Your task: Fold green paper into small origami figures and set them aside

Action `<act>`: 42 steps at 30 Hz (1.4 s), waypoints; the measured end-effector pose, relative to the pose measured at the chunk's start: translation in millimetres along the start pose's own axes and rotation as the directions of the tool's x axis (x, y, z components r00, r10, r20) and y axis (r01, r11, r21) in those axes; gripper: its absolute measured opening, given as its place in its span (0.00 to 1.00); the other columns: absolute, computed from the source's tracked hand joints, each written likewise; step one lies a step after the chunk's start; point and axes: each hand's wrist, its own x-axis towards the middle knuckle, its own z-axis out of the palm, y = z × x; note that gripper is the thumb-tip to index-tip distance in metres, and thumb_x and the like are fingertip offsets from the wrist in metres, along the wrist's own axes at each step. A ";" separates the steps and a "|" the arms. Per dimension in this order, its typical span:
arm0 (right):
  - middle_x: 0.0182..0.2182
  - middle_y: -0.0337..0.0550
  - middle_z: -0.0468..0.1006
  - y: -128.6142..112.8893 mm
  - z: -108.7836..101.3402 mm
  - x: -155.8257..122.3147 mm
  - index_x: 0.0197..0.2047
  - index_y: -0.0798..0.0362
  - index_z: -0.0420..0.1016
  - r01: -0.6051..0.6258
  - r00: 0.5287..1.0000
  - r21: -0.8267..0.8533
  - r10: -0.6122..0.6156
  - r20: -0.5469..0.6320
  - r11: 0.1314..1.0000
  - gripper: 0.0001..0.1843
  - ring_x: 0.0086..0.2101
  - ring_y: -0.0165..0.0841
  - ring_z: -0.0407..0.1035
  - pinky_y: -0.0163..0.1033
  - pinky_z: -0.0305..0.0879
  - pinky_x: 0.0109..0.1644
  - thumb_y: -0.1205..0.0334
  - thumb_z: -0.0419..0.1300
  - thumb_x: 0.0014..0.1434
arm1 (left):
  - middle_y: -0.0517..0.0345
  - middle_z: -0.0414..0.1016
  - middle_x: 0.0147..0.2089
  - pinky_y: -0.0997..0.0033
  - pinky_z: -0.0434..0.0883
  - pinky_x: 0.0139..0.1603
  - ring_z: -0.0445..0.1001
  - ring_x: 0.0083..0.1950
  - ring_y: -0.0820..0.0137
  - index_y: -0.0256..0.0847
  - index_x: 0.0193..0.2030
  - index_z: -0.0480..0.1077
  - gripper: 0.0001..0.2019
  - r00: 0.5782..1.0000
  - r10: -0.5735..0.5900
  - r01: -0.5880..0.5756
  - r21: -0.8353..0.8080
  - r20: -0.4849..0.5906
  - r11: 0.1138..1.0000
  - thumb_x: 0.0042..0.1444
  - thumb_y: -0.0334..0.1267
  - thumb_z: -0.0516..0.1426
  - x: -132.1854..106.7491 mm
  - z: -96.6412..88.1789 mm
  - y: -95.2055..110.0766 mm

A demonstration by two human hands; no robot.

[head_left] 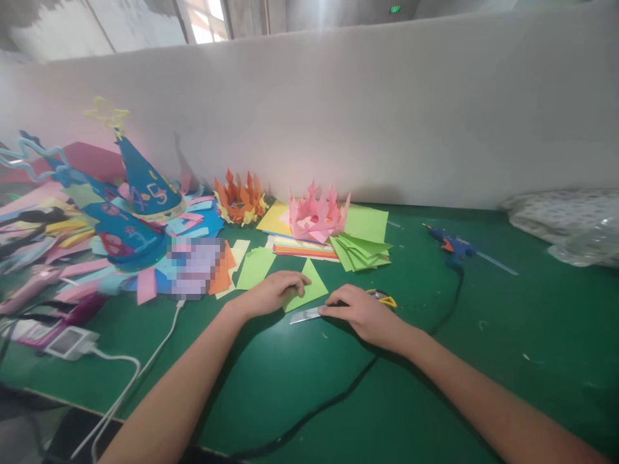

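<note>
Head view, as I read it: left hand (pixel 275 290) presses flat on the green sheet (pixel 312 283), right hand (pixel 360 314) pinches the right end of the strip (pixel 304 316), which runs left-right along the sheet's near edge.

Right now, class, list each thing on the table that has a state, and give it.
left hand, pressing on the green paper
right hand, touching the silver strip
green paper, lying flat
pink crown, standing upright
glue gun, lying down, cord attached
</note>
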 end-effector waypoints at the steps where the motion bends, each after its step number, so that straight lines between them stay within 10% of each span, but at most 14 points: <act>1: 0.40 0.50 0.73 3.0 -3.9 -2.8 0.53 0.49 0.71 -0.011 1.000 0.000 0.011 -0.002 1.000 0.23 0.41 0.36 0.65 0.43 0.65 0.43 0.75 0.45 0.61 | 0.51 0.71 0.51 0.67 0.65 0.52 0.68 0.52 0.68 0.41 0.37 0.68 0.11 1.000 -0.006 0.006 0.007 -0.002 1.000 0.60 0.28 0.46 -0.3 0.3 1.0; 6: 0.44 0.48 0.72 31.4 -25.0 -21.6 0.54 0.45 0.69 -0.083 0.971 -0.049 0.070 -0.228 0.995 0.23 0.43 0.39 0.65 0.46 0.64 0.46 0.73 0.46 0.60 | 0.53 0.70 0.49 0.63 0.63 0.55 0.65 0.53 0.65 0.42 0.42 0.66 0.06 0.999 -0.037 0.038 0.043 -0.010 0.998 0.58 0.38 0.54 -1.2 1.6 7.7; 10: 0.43 0.51 0.72 61.3 -37.3 -36.4 0.53 0.50 0.69 -0.467 0.755 -0.161 0.297 -0.584 0.869 0.20 0.43 0.43 0.65 0.49 0.62 0.46 0.70 0.47 0.61 | 0.51 0.67 0.49 0.60 0.63 0.55 0.62 0.55 0.62 0.43 0.45 0.65 0.12 0.997 -0.073 0.076 0.083 -0.035 0.994 0.56 0.43 0.57 -2.5 4.3 10.4; 15: 0.37 0.51 0.73 85.2 -41.2 -47.2 0.46 0.56 0.69 -0.751 0.560 -0.154 0.496 -0.663 0.642 0.14 0.38 0.43 0.67 0.45 0.64 0.40 0.68 0.50 0.57 | 0.47 0.58 0.58 0.56 0.60 0.59 0.58 0.60 0.59 0.44 0.53 0.59 0.23 0.988 -0.121 0.131 0.100 -0.100 0.986 0.52 0.45 0.59 -4.0 9.0 9.4; 22: 0.45 0.53 0.72 74.4 -40.0 -38.6 0.42 0.55 0.74 -0.675 0.687 -0.315 0.412 -0.599 0.667 0.13 0.43 0.45 0.67 0.50 0.62 0.44 0.65 0.50 0.60 | 0.51 0.58 0.57 0.61 0.68 0.50 0.67 0.47 0.65 0.47 0.58 0.55 0.27 0.978 -0.177 0.174 -0.039 -0.106 0.984 0.53 0.43 0.59 -2.7 15.5 8.4; 28: 0.53 0.45 0.70 21.3 -17.0 -6.6 0.56 0.48 0.65 -0.189 0.968 -0.118 0.164 -0.189 0.975 0.19 0.52 0.38 0.63 0.47 0.60 0.55 0.66 0.49 0.63 | 0.54 0.64 0.48 0.65 0.68 0.45 0.67 0.43 0.67 0.46 0.55 0.58 0.23 0.967 -0.215 0.197 -0.130 -0.141 0.972 0.53 0.35 0.57 -1.2 18.8 11.7; 34: 0.54 0.48 0.69 4.6 -1.2 6.1 0.62 0.50 0.57 -0.173 0.985 -0.024 0.173 -0.017 0.985 0.24 0.54 0.39 0.62 0.50 0.57 0.57 0.62 0.51 0.63 | 0.57 0.68 0.39 0.68 0.67 0.41 0.68 0.37 0.70 0.42 0.49 0.57 0.16 0.918 -0.278 0.232 -0.185 -0.282 0.955 0.54 0.32 0.53 -1.7 7.4 2.3; 42: 0.35 0.47 0.74 10.4 -0.1 3.3 0.43 0.51 0.76 -0.133 0.988 -0.043 0.129 -0.080 0.990 0.13 0.38 0.37 0.66 0.45 0.59 0.45 0.58 0.52 0.63 | 0.50 0.67 0.43 0.62 0.68 0.41 0.70 0.39 0.64 0.38 0.52 0.57 0.21 0.689 -0.439 0.592 0.098 -0.576 0.800 0.50 0.31 0.53 -19.0 -17.7 -34.7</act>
